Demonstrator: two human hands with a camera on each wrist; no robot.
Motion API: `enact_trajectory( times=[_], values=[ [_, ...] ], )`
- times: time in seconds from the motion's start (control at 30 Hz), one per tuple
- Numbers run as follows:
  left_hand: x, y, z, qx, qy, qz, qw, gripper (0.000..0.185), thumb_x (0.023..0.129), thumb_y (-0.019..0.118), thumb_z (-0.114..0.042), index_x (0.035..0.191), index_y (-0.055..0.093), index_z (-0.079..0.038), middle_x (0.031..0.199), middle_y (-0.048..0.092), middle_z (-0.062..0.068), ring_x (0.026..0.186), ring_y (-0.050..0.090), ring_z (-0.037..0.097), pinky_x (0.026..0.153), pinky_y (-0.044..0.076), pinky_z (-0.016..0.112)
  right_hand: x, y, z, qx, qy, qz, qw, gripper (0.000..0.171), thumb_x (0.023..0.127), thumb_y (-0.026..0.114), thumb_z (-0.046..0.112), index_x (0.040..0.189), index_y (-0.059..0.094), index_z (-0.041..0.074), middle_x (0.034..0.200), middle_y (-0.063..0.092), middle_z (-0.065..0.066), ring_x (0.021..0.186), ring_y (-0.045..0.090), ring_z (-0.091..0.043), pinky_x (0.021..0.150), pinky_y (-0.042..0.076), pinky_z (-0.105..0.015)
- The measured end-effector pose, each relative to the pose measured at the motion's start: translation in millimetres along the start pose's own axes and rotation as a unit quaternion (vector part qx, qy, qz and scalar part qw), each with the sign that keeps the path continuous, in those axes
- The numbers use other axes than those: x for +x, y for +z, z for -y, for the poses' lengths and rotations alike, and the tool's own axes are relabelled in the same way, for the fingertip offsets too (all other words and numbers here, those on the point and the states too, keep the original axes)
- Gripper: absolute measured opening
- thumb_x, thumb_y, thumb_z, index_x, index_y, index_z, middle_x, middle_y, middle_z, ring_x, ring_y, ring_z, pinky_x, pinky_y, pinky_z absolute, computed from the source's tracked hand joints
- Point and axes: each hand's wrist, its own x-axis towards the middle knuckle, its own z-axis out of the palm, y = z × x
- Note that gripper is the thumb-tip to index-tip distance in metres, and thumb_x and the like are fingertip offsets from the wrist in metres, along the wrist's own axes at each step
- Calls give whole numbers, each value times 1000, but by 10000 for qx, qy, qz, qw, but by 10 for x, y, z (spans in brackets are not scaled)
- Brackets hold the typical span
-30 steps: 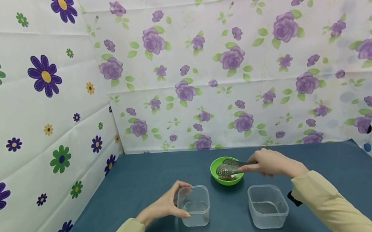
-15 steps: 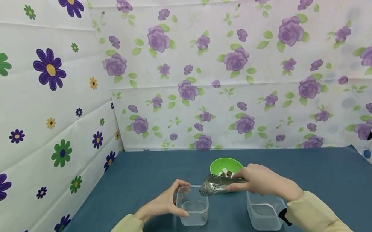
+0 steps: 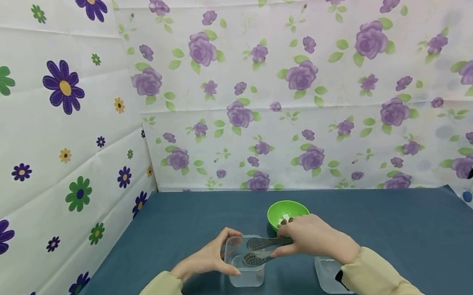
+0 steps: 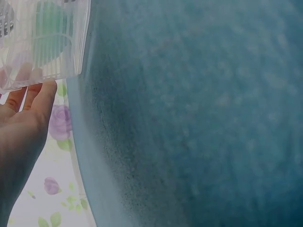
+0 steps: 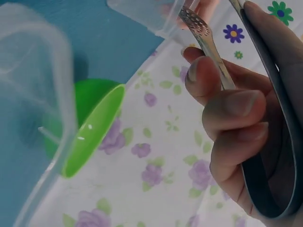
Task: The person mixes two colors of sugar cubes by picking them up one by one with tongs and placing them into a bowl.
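My left hand (image 3: pixel 208 258) grips the side of a clear plastic container (image 3: pixel 247 277), thumb near and fingers behind. In the left wrist view those fingers (image 4: pixel 43 97) touch its wall. Metal tongs (image 3: pixel 260 243) with perforated ends are held in my right hand (image 3: pixel 320 238), their two arms spread apart over the container's opening. No piece shows between the tips; whether one lies in the container I cannot tell. Behind my right hand stands a green bowl (image 3: pixel 283 206) with small white and brown pieces, partly covered by the hand.
A second clear container (image 3: pixel 330 279) stands at the right, mostly hidden under my right forearm; its rim (image 5: pixel 66 94) looms close in the right wrist view. Blue cloth (image 3: pixel 199 209) covers the table. Flowered sheets (image 3: pixel 228 71) enclose the back and sides.
My right hand has brought the tongs from the green bowl leftward and nearer, over the left container. Their ends, close together half a second ago, are now apart. The left hand keeps its hold.
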Motion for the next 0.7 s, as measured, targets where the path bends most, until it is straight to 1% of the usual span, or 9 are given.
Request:
enact_trajectory(
  times=[0.07, 0.17, 0.23, 0.3, 0.37, 0.47, 0.53, 0.63, 0.7],
  values=[
    [-1, -1, -3, 11, -15, -5, 10000, 67, 80, 71, -22, 131, 30, -9, 129, 32, 6, 120, 34, 28, 92, 35, 42, 46, -12, 20, -274, -188, -52, 9994, 38, 76, 62, 56, 78, 70, 19, 62, 54, 12, 50, 46, -3, 46, 40, -26],
    [-2, -1, -10, 4, -18, 26, 10000, 68, 80, 71, -22, 131, 29, -7, 130, 31, 7, 120, 33, 26, 93, 34, 42, 118, -66, 59, -522, -434, -65, 9977, 30, 75, 67, 51, 69, 68, 21, 50, 44, 14, 43, 40, -3, 40, 33, -23],
    [-1, -3, -11, 20, 6, 56, 10000, 70, 80, 71, -22, 132, 28, -5, 132, 29, 10, 120, 33, 26, 92, 35, 42, 170, -115, 92, -694, -547, 5, 9961, 29, 74, 68, 49, 61, 64, 23, 44, 35, 15, 39, 34, -4, 37, 28, -23],
    [0, -8, -14, 32, 10, 77, 10000, 71, 80, 71, -23, 133, 27, -4, 133, 28, 13, 120, 33, 26, 91, 36, 42, 222, -170, 134, -840, -611, 30, 9946, 30, 72, 70, 49, 57, 64, 24, 42, 32, 16, 38, 32, -3, 36, 27, -22],
    [0, -12, -19, 35, 20, 90, 10000, 72, 80, 71, -24, 133, 27, -3, 133, 28, 16, 120, 33, 27, 90, 37, 42, 278, -220, 181, -1057, -638, 117, 9923, 35, 70, 71, 49, 50, 58, 25, 42, 30, 15, 38, 32, -4, 36, 27, -22],
    [2, -16, -21, 60, 49, 103, 9999, 73, 80, 71, -26, 133, 27, -3, 133, 27, 18, 121, 33, 29, 88, 38, 42, 363, -283, 265, -1360, -608, 362, 9882, 42, 69, 73, 50, 44, 50, 24, 41, 28, 13, 37, 31, -5, 37, 26, -22],
    [5, -15, -15, 89, 80, 114, 9999, 74, 80, 71, -27, 133, 27, -3, 134, 27, 19, 121, 32, 30, 88, 38, 42, 424, -310, 324, -1502, -554, 636, 9851, 47, 69, 73, 49, 43, 44, 23, 40, 24, 11, 37, 29, -6, 38, 24, -22],
    [8, -13, -3, 119, 81, 121, 9998, 73, 80, 71, -26, 133, 27, -3, 134, 27, 19, 121, 33, 29, 88, 38, 42, 518, -332, 411, -1704, -394, 989, 9796, 48, 68, 74, 49, 44, 43, 21, 40, 25, 9, 37, 29, -7, 38, 23, -21],
    [4, -12, 1, 104, 73, 112, 9999, 72, 80, 71, -24, 133, 27, -3, 134, 27, 19, 121, 33, 29, 88, 38, 42, 587, -331, 469, -1868, -231, 1232, 9744, 46, 68, 74, 49, 45, 46, 21, 40, 29, 9, 37, 31, -7, 38, 23, -21]
  ],
)
